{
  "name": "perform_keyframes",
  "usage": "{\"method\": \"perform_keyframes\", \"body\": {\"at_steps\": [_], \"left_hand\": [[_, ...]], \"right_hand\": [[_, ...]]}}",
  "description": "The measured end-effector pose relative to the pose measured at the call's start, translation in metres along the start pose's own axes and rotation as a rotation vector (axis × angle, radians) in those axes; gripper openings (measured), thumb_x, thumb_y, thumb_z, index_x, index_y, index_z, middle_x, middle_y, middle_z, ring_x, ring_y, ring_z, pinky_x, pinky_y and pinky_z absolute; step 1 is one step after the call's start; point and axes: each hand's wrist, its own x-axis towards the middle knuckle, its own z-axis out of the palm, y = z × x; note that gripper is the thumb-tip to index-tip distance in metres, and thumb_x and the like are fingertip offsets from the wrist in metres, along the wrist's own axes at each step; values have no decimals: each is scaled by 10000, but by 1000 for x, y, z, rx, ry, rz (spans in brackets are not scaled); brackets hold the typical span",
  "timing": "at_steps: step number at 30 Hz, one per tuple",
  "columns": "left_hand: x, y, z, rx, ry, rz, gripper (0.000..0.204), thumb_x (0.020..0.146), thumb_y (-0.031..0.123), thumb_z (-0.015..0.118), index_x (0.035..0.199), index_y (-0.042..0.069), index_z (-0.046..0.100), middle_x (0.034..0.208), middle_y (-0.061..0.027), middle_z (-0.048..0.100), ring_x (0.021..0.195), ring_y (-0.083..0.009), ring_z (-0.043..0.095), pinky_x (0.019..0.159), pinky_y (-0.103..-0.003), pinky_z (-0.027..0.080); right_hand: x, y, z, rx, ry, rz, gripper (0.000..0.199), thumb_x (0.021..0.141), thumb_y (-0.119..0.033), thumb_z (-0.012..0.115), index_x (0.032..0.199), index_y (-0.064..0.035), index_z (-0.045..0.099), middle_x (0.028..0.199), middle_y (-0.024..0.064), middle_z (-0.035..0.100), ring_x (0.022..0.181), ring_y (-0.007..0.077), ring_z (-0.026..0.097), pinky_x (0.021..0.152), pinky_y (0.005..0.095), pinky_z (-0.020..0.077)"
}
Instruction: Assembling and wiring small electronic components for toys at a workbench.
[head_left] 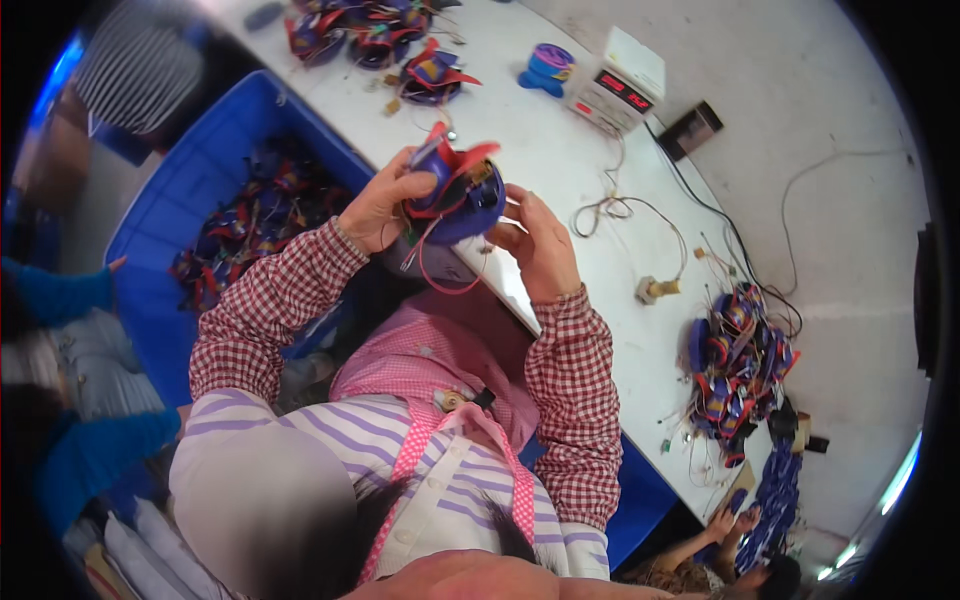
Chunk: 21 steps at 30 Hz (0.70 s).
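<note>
Over the table's near edge, my left hand (381,205) grips a purple and red plastic toy-like assembly (455,222) with its thumb on top. Red flaps stick up from the piece, and a dark round part with a brass-coloured bit shows in its side. Thin wires, a pink-red one among them, hang below it. My right hand (541,240) bends its fingers against the assembly's right rim; its fingertips are partly hidden behind the piece.
On the white table (520,130) stand a power supply (618,85) with a red display and a blue tape roll (547,68). Similar assemblies lie in a far heap (385,40), a right heap (735,365) and a blue bin (140,235). Other people work at left and lower right.
</note>
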Motion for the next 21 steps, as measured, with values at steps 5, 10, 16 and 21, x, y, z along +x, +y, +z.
{"method": "perform_keyframes", "body": {"at_steps": [5, 10, 16, 21], "left_hand": [[-14, 22, -38, -252, 103, 121, 448, 869, 161, 610, 1260, 37, 430, 1125, -125, 596, 933, -194, 630, 789, -268, 531], [-15, 34, -57, -315, 177, 232, 375, 890, 152, 600, 1209, 44, 434, 1104, -109, 606, 887, -184, 641, 734, -262, 544], [-13, 31, -63, -198, 336, 346, 270, 895, 149, 611, 1113, 48, 488, 1018, -78, 638, 818, -160, 657, 676, -254, 558], [-15, 33, -54, -151, 446, 385, 235, 888, 135, 623, 1062, 54, 489, 978, -66, 635, 795, -149, 650, 679, -254, 553]], "right_hand": [[5, 64, 30, -520, 285, -554, 294, 884, -108, 574, 1149, 7, 517, 1073, 117, 546, 937, 188, 534, 786, 272, 461], [-1, 77, 83, -632, -122, -807, 378, 756, -19, 670, 1108, 2, 532, 1065, 126, 527, 912, 222, 544, 772, 281, 473], [27, 102, 113, -658, -100, -790, 352, 747, 5, 674, 1078, -3, 555, 974, 106, 557, 757, 206, 567, 668, 266, 483], [35, 115, 117, -737, -139, -760, 337, 738, -15, 679, 1057, -13, 569, 975, 96, 586, 739, 230, 585, 642, 284, 480]]}}
